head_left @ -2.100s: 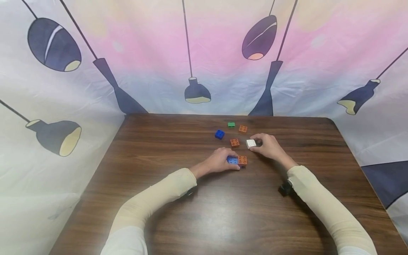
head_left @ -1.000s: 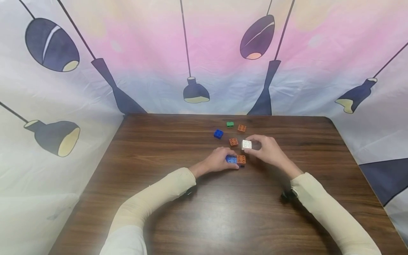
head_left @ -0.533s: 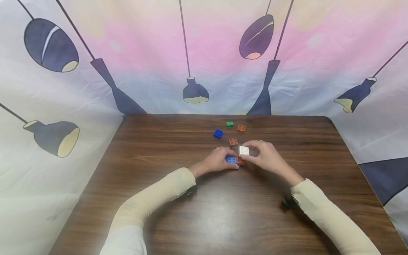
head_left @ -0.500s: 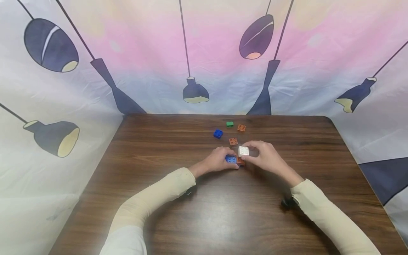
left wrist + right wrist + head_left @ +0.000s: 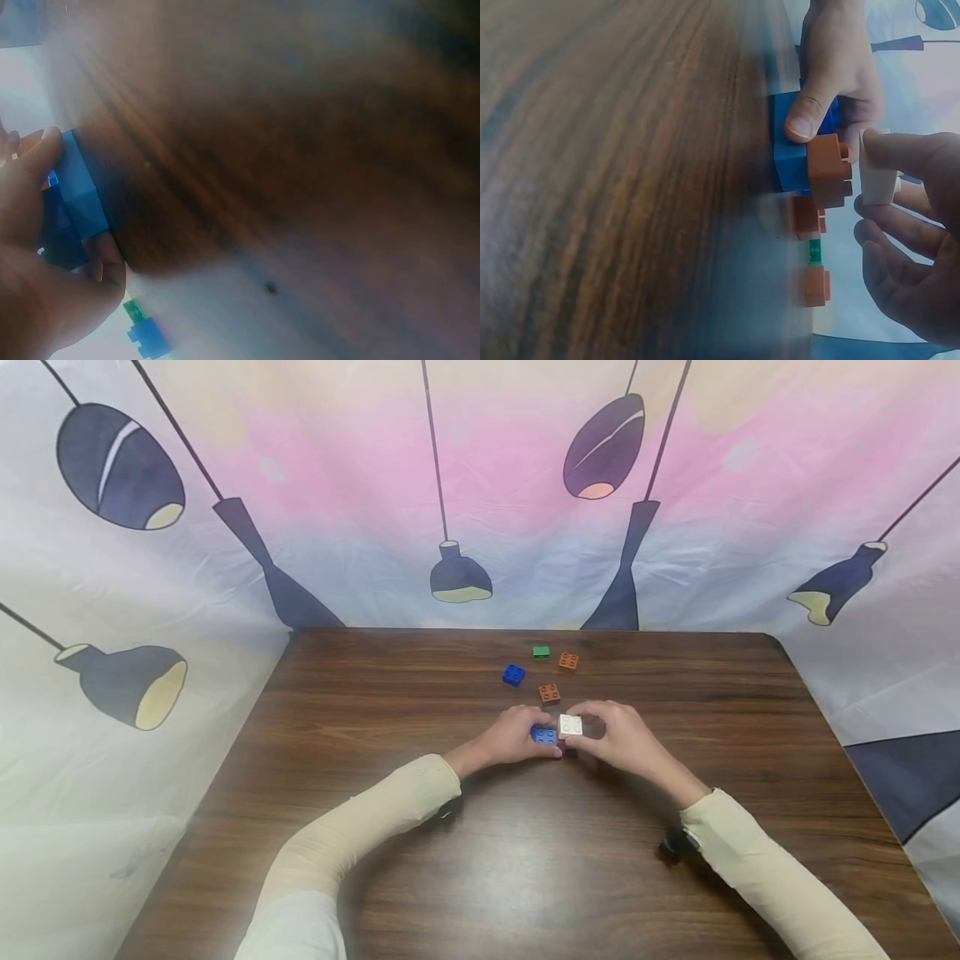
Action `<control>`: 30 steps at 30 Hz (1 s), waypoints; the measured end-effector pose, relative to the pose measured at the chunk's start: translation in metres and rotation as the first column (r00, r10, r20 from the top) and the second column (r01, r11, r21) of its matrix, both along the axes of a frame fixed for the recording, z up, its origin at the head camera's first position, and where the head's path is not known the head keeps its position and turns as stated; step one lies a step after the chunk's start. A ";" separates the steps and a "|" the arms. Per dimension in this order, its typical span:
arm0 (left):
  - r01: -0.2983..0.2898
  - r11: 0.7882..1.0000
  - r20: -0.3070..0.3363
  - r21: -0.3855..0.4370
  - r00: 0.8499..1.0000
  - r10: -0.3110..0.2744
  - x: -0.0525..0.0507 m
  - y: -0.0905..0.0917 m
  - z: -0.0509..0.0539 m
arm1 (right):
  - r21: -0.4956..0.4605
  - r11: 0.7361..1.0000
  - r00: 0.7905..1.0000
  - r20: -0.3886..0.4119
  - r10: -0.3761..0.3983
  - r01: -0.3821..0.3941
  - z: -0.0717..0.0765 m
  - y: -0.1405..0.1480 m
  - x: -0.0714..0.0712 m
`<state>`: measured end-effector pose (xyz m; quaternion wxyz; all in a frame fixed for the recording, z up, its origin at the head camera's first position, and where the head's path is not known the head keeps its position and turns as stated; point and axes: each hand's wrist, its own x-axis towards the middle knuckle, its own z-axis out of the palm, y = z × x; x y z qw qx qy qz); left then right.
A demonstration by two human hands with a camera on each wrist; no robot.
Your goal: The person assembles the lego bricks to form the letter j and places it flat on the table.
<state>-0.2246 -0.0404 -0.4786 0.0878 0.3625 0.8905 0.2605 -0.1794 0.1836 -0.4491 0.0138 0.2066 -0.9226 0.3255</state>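
In the head view my left hand [image 5: 513,737] grips a small stack of toy building bricks on the table, thumb and fingers on either side of its blue bricks [image 5: 545,737]. The right wrist view shows a blue base brick [image 5: 790,169] with an orange brick [image 5: 825,169] on its nearer end. Between thumb and fingers my right hand [image 5: 626,739] pinches a white brick [image 5: 570,726]. It is held over the orange brick's studs, with a narrow gap in the right wrist view. From the head view the white brick mostly hides that orange one.
Loose bricks lie beyond the hands on the wooden table [image 5: 480,860]: an orange brick [image 5: 549,694], a dark blue brick [image 5: 513,675], a green brick [image 5: 541,652] and another orange brick [image 5: 568,661]. A printed cloth [image 5: 360,510] hangs behind the table.
My right hand has carried the white brick left and nearer to me, from beside the loose orange brick to over the stack's orange brick. The left hand keeps its grip in place.
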 end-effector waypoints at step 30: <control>-0.002 1.000 0.012 -0.001 1.000 0.002 -0.001 0.000 -0.001 | 0.027 0.999 1.000 -0.007 0.023 -0.023 -0.005 -0.003 -0.003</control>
